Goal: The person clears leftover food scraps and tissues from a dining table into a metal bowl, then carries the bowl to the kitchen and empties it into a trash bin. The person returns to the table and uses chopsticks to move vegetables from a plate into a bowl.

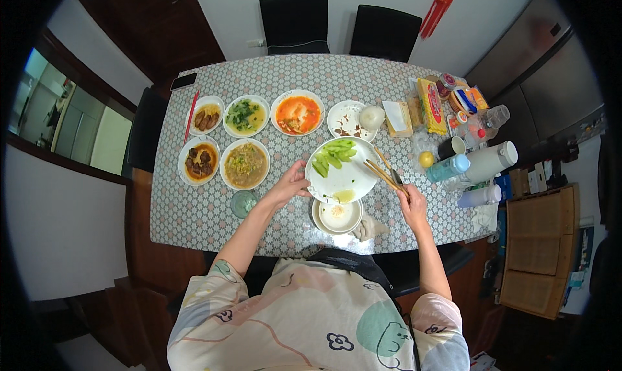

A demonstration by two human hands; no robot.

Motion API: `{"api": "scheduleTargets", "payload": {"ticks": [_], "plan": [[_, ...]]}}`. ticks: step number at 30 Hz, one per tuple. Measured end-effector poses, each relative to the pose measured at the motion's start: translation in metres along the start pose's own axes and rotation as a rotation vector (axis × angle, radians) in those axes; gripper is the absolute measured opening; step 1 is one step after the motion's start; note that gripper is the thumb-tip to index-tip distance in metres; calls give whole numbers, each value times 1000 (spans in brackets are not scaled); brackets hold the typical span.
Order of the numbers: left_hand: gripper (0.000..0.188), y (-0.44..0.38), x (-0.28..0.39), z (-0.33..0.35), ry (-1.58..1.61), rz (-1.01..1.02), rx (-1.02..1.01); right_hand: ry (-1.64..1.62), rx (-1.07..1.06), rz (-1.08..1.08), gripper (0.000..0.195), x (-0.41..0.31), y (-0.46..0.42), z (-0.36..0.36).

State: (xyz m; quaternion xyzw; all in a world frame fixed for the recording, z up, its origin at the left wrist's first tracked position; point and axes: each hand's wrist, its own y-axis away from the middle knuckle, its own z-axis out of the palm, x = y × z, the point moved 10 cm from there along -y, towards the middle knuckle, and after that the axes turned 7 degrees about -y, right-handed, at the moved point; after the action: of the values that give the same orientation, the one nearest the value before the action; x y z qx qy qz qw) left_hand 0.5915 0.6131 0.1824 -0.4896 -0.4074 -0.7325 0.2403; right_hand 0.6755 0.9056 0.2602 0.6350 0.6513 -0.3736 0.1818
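Observation:
My left hand (293, 182) grips the left rim of a white plate (357, 174), which is tilted above two stacked bowls (338, 217). Green vegetable pieces (335, 156) lie on the plate's upper left, and pale liquid (344, 196) pools at its near edge. My right hand (412, 201) holds wooden chopsticks (381, 173) and a dark-ended utensil, perhaps a spoon (396, 177), with their tips at the plate's right rim. A crumpled cloth (371, 227) lies beside the bowls.
Several dishes of food stand at left and centre, among them a red soup (297, 114). A glass (244, 204) stands near my left forearm. A plate with scraps (340, 121) sits behind. Bottles (448, 168), a dark cup (452, 147) and food packs (431, 106) crowd the right.

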Motion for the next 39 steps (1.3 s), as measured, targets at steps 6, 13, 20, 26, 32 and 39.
{"api": "scheduleTargets", "payload": {"ticks": [6, 13, 20, 26, 32, 39], "plan": [[37, 2, -1, 2, 30, 17, -17, 34, -34, 30, 15, 7, 15, -2], [35, 3, -3, 3, 11, 12, -12, 44, -43, 9, 15, 4, 24, -3], [35, 3, -13, 1, 32, 2, -8, -17, -405, 166, 32, 26, 38, 33], [34, 1, -12, 5, 25, -24, -19, -461, -791, 500, 55, 55, 72, 92], [35, 1, -18, 1, 33, -22, -17, -623, -890, 587, 57, 39, 60, 109], [36, 1, -21, -1, 61, -15, -13, -340, -816, 371, 31, 31, 49, 107]]}}
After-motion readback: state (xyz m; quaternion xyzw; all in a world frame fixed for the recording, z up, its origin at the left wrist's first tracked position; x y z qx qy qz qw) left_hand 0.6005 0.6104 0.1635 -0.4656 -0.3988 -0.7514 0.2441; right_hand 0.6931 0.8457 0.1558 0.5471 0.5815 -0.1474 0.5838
